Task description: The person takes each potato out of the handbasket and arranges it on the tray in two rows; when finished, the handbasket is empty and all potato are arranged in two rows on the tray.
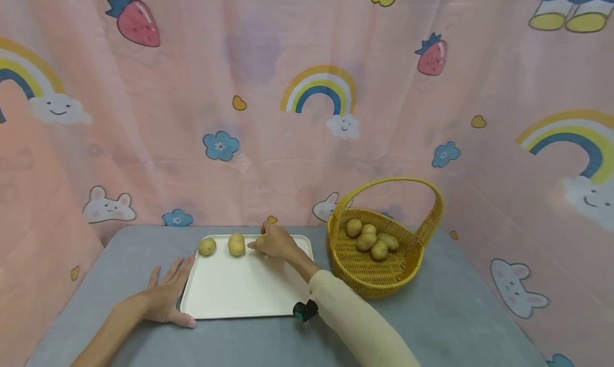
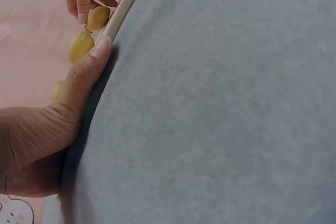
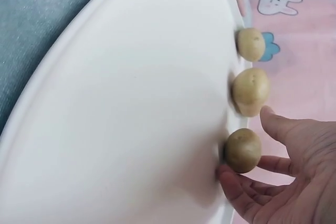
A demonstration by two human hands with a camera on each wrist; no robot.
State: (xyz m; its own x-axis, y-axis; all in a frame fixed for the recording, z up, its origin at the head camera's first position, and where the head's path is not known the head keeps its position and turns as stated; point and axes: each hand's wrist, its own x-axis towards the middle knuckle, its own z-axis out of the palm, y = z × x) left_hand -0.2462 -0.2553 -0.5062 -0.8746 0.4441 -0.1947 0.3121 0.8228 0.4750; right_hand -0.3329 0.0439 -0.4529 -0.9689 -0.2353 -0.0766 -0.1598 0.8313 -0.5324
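My left hand (image 1: 168,295) lies with fingers spread along the left edge of a white tray (image 1: 244,287), its thumb at the near corner. Near the tray's far edge sit a round potato (image 1: 207,246) at the left and two potatoes (image 1: 236,245) close together beside it. Over the far side of the tray, my right hand (image 1: 274,242) is around another potato (image 3: 242,150), which it hides in the head view. The right wrist view shows fingertips right at that potato's side, while the thumb stands apart from it, close to the neighbouring pair.
A yellow woven basket (image 1: 376,290) with a tall handle stands right of the tray, several potatoes (image 1: 366,241) inside. Grey cloth (image 1: 460,314) covers the table. A pink patterned curtain (image 1: 268,180) hangs behind it and at the sides.
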